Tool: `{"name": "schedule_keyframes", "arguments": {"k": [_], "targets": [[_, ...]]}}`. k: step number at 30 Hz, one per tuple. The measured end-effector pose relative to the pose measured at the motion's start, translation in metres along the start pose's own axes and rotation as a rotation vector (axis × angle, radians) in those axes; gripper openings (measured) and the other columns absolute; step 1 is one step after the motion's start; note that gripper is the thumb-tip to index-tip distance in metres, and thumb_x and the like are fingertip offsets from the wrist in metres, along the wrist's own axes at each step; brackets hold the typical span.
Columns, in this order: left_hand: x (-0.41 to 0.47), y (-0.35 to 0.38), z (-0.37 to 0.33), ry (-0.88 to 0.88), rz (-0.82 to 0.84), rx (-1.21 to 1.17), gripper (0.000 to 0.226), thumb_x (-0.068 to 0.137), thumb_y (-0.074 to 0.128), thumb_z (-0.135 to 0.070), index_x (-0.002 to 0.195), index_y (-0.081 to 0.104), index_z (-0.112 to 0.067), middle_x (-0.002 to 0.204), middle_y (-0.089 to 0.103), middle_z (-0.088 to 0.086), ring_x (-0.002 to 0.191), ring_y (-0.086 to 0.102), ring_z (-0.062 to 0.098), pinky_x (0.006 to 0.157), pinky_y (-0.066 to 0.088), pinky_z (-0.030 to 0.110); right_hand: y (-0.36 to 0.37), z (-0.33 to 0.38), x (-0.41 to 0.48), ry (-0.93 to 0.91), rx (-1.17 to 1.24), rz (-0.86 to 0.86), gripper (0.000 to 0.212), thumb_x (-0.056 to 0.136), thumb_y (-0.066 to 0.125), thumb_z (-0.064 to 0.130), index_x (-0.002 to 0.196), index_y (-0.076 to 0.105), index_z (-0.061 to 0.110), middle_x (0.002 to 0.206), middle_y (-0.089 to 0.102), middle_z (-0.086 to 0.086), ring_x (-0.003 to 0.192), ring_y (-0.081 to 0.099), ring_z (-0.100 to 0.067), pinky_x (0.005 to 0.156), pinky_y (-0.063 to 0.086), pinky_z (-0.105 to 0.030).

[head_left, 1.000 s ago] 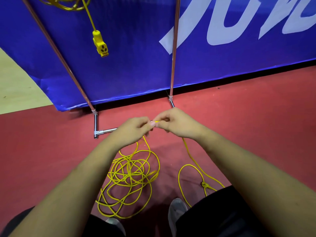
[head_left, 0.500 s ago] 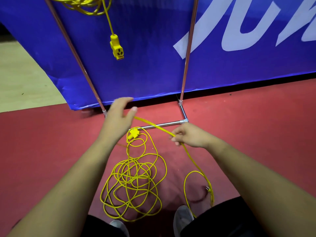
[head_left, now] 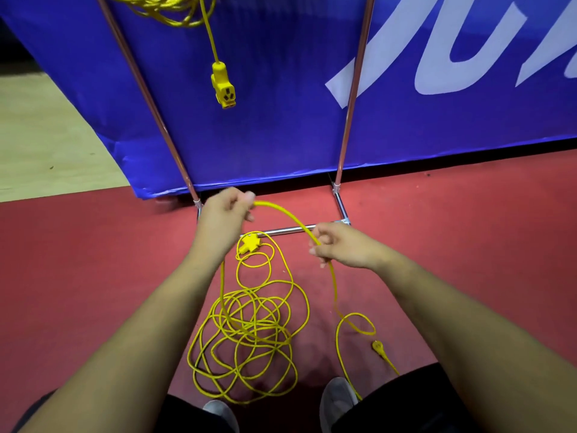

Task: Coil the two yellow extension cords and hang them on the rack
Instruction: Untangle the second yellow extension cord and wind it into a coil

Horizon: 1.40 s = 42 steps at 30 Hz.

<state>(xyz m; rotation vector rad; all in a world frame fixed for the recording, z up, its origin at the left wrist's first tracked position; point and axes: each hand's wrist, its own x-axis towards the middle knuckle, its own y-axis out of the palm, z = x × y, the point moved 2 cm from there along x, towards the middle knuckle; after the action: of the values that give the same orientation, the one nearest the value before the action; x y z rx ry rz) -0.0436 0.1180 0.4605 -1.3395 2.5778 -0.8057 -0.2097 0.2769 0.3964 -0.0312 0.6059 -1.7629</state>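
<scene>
Asking: where are the two yellow cords sitting right now?

Answering: one cord (head_left: 162,10) is already hanging coiled at the top of the rack (head_left: 352,98), its socket end (head_left: 223,85) dangling in front of a blue banner (head_left: 281,135). The other cord (head_left: 249,332) is lying in a loose tangle on the red floor (head_left: 468,245), between the person's forearms. Its socket block (head_left: 249,242) is resting just beside the rack's base bar (head_left: 281,229), and its plug (head_left: 377,346) is lying apart, off to the right.

Asking: what are the hands doing?

Answering: the left hand (head_left: 223,218) is gripping the cord with curled fingers, holding a stretch up off the floor. The right hand (head_left: 343,248) is curling its fingers round the same stretch lower down, so an arc of cord is running between them.

Asking: how is it going to handle?

Answering: I am judging it thin, light and floppy, yet springy enough to be throwing stray loops. Starting near one end and gathering even loops into one hand is looking wisest, with the cord sliding through the other. Grabbing the middle of the tangle is risking knots.
</scene>
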Motion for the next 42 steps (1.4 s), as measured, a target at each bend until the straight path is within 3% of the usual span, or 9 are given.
{"name": "schedule_keyframes", "arguments": {"k": [5, 9, 13, 16, 19, 23, 28, 33, 42], "targets": [[0.013, -0.033, 0.017, 0.006, -0.219, 0.233, 0.011, 0.091, 0.056, -0.019, 0.095, 0.063, -0.012, 0.096, 0.068, 0.005, 0.094, 0.063, 0.015, 0.079, 0.042, 0.027, -0.008, -0.03, -0.009, 0.157, -0.295, 0.051, 0.026, 0.094, 0.055, 0.01, 0.069, 0.06, 0.016, 0.066, 0.065, -0.007, 0.051, 0.054, -0.003, 0.057, 0.042, -0.017], [0.001, -0.01, 0.013, 0.224, 0.125, 0.222, 0.039, 0.09, 0.062, -0.026, 0.127, 0.056, -0.014, 0.139, 0.051, 0.002, 0.132, 0.043, 0.013, 0.109, 0.028, 0.024, 0.003, 0.013, -0.002, -0.027, -0.269, -0.086, 0.024, 0.095, 0.056, 0.018, 0.08, 0.06, -0.001, 0.063, 0.05, -0.005, 0.056, 0.044, -0.015, 0.058, 0.039, -0.029], [-0.019, 0.025, 0.004, 0.134, 0.552, 0.187, 0.042, 0.089, 0.053, -0.054, 0.119, 0.055, -0.025, 0.11, 0.066, -0.009, 0.101, 0.06, 0.006, 0.088, 0.044, 0.024, 0.019, 0.065, -0.001, -0.305, -0.305, -0.208, 0.012, 0.089, 0.059, 0.013, 0.085, 0.07, 0.009, 0.071, 0.064, -0.002, 0.065, 0.05, -0.011, 0.063, 0.038, -0.027], [-0.016, 0.016, 0.003, 0.18, 0.474, 0.195, 0.023, 0.097, 0.049, -0.033, 0.078, 0.055, -0.023, 0.066, 0.069, -0.003, 0.061, 0.059, 0.021, 0.058, 0.044, 0.03, 0.015, 0.062, 0.001, -0.279, -0.286, -0.263, 0.014, 0.09, 0.06, 0.017, 0.08, 0.068, 0.011, 0.068, 0.064, -0.005, 0.061, 0.05, -0.011, 0.061, 0.04, -0.029], [-0.007, -0.005, -0.001, 0.048, 0.228, -0.084, 0.026, 0.098, 0.045, -0.022, 0.077, 0.057, -0.012, 0.05, 0.058, 0.004, 0.048, 0.052, 0.02, 0.049, 0.039, 0.026, 0.006, 0.026, 0.004, -0.075, -0.247, -0.137, 0.017, 0.093, 0.057, 0.015, 0.079, 0.062, 0.008, 0.07, 0.065, -0.006, 0.064, 0.055, -0.014, 0.064, 0.046, -0.032], [0.004, -0.026, 0.009, -0.024, -0.02, -0.179, 0.02, 0.099, 0.045, -0.017, 0.087, 0.06, -0.009, 0.065, 0.056, 0.003, 0.068, 0.064, 0.009, 0.068, 0.046, 0.022, 0.004, -0.021, 0.006, 0.14, -0.312, -0.059, 0.018, 0.091, 0.054, 0.01, 0.074, 0.062, 0.013, 0.076, 0.07, -0.007, 0.074, 0.064, -0.023, 0.076, 0.052, -0.036], [0.003, -0.022, 0.012, 0.202, 0.087, 0.208, 0.058, 0.089, 0.063, -0.03, 0.141, 0.042, -0.018, 0.142, 0.044, -0.004, 0.133, 0.037, 0.008, 0.111, 0.028, 0.027, 0.011, 0.028, 0.009, -0.155, -0.253, -0.218, 0.022, 0.096, 0.056, 0.019, 0.076, 0.057, 0.011, 0.059, 0.056, -0.002, 0.057, 0.049, -0.012, 0.061, 0.044, -0.036], [-0.014, 0.005, 0.003, 0.214, 0.414, 0.209, 0.042, 0.086, 0.043, -0.056, 0.104, 0.062, -0.023, 0.098, 0.067, -0.003, 0.093, 0.061, 0.012, 0.087, 0.048, 0.039, 0.029, 0.084, 0.003, -0.409, -0.325, -0.338, 0.014, 0.092, 0.056, 0.017, 0.086, 0.069, 0.014, 0.074, 0.067, 0.001, 0.07, 0.057, -0.015, 0.068, 0.044, -0.035], [0.001, -0.032, 0.004, -0.044, -0.116, -0.284, 0.024, 0.098, 0.046, -0.015, 0.078, 0.06, -0.012, 0.071, 0.063, 0.007, 0.061, 0.057, 0.0, 0.067, 0.044, 0.019, 0.018, 0.006, 0.015, -0.028, -0.217, -0.041, 0.019, 0.087, 0.056, 0.004, 0.075, 0.059, 0.018, 0.067, 0.06, -0.003, 0.064, 0.055, -0.014, 0.071, 0.052, -0.041]]}}
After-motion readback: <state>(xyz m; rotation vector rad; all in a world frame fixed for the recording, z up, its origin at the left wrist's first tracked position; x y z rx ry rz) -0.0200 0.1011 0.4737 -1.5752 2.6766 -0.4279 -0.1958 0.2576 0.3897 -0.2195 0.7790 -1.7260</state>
